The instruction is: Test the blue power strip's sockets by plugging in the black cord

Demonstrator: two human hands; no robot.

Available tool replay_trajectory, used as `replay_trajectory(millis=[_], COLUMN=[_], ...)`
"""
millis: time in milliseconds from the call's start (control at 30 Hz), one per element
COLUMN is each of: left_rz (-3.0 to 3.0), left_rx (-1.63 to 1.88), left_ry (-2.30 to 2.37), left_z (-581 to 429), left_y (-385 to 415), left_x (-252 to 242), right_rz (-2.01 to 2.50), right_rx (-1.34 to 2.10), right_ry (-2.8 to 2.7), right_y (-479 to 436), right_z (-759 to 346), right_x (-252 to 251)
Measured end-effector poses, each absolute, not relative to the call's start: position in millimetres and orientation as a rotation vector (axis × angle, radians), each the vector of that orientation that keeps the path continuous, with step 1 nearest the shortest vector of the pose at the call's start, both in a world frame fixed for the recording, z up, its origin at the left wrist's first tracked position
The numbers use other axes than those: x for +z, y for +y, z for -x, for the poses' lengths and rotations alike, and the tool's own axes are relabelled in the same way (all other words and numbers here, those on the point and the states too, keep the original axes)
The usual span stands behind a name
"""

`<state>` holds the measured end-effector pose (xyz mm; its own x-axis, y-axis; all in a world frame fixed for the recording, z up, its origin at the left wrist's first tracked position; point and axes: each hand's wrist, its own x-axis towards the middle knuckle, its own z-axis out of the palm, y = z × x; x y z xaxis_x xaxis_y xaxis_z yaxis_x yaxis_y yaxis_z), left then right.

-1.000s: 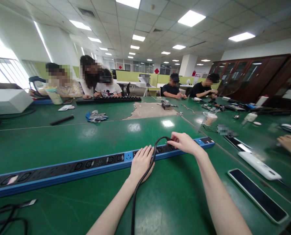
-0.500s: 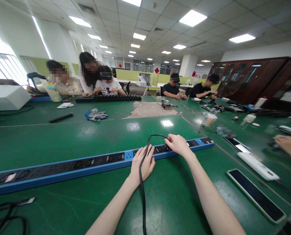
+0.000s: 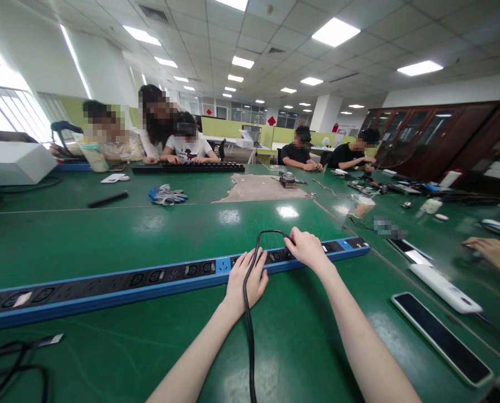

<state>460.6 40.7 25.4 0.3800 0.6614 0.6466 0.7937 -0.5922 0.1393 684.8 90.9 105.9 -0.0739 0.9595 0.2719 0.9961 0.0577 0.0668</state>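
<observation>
A long blue and black power strip (image 3: 119, 284) lies across the green table in the head view, its row of sockets facing up. My left hand (image 3: 246, 280) rests flat on the strip near its middle, fingers stretched out. A black power cord (image 3: 248, 324) runs up over the back of that hand and arches to the right. At the cord's end, my right hand (image 3: 306, 246) is closed on the black plug (image 3: 288, 252), which is at a socket right of the middle. The fingers partly cover the plug, so how deep it sits cannot be told.
To the right lie a phone (image 3: 443, 338) and a white power strip (image 3: 445, 288). Grey-blue gloves (image 3: 167, 195) and a black bar (image 3: 107, 199) lie beyond. A coiled black cable (image 3: 17, 364) is at lower left. Several people sit or stand around the table; another person's hand (image 3: 491, 252) shows at right.
The view has shifted slightly. Both hands keep their places on the power strip, and the cord and plug look the same. A standing person across the table has turned their head.
</observation>
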Motion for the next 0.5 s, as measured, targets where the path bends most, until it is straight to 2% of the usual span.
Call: replay_trajectory(millis=[500], left_rz=[2.435], left_rx=[-1.076], left_ry=[-1.271], left_z=[-461.4], left_y=[43.2], left_x=[18.9], right_rz=[2.163], right_rx=[-0.232], right_ry=[-2.059], right_y=[88.3], right_z=[-680.8], right_x=[112.4])
